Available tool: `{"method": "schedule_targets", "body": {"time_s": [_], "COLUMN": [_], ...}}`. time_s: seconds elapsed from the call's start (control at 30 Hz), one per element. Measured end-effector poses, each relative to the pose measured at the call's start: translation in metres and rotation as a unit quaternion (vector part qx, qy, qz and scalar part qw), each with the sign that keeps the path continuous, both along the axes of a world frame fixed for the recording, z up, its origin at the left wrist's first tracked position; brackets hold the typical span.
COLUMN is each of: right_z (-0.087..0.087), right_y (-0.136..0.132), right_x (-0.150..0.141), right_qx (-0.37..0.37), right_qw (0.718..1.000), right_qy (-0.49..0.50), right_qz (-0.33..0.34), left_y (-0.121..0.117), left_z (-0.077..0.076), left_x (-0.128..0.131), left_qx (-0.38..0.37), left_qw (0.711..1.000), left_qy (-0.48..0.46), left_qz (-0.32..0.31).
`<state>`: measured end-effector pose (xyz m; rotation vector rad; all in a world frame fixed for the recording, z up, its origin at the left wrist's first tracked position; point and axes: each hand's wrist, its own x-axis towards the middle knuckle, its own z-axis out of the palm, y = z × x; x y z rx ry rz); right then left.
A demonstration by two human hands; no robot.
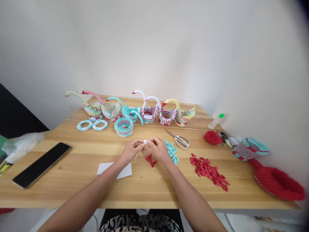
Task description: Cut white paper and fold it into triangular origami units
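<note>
Between my two hands, above the middle of the table, is a small white piece of paper (145, 141). My left hand (132, 149) pinches its left side, and my right hand (158, 148) pinches the right side with thumb and finger. Below the hands lie a few red folded paper pieces (151, 160). A pile of turquoise folded paper pieces (172, 150) sits beside my right hand, partly hidden by it. White paper sheets (125, 170) lie under my left forearm. Just behind the hands stands a round turquoise, red and white paper basket (124, 126).
Several folded-paper swans (149, 112) line the back, with two turquoise-white rings (84, 125) at left. Scissors (181, 140) lie behind the right hand. Red paper pieces (210, 172), a red woven piece (277, 183) and a glue bottle (216, 120) are at right. A phone (42, 165) lies left.
</note>
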<state>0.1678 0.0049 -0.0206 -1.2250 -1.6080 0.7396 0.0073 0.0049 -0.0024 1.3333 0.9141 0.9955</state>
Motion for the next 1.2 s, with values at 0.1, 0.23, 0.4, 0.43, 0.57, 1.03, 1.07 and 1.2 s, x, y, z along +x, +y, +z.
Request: {"method": "schedule_targets", "body": {"time_s": [0.1,0.23,0.4,0.43,0.57,1.03,1.07,1.2], "right_z": [0.000,-0.002,-0.002,-0.002,-0.004,-0.007,-0.008,-0.009], "right_y": [-0.001,0.001,0.001,0.001,0.001,0.002,0.003,0.004], "right_x": [-0.002,-0.003,-0.002,-0.002,-0.002,-0.006,-0.007,-0.010], "right_qx": [-0.007,-0.033,-0.017,-0.012,-0.008,-0.058,-0.061,-0.069], "right_qw": [1.000,0.996,0.998,0.998,0.998,0.990,0.989,0.983], "right_qy": [0.014,0.061,0.038,0.032,0.027,0.114,0.119,0.158], "right_qz": [0.006,0.049,0.055,0.056,0.051,0.062,0.058,0.059], "left_y": [0.001,0.003,0.005,0.005,0.006,0.003,0.004,0.010], "left_z": [-0.001,-0.006,-0.007,-0.006,-0.004,-0.005,-0.006,-0.012], "left_x": [-0.001,-0.003,-0.004,-0.005,-0.005,-0.002,-0.002,-0.004], "left_qx": [0.027,0.068,0.070,0.070,0.062,0.066,0.048,-0.015], "left_qw": [0.999,0.996,0.997,0.997,0.998,0.995,0.997,0.996], "left_qy": [0.028,0.048,0.031,0.028,0.012,0.055,0.032,-0.073], "left_qz": [0.025,0.039,0.002,-0.001,-0.011,0.056,0.055,0.047]}}
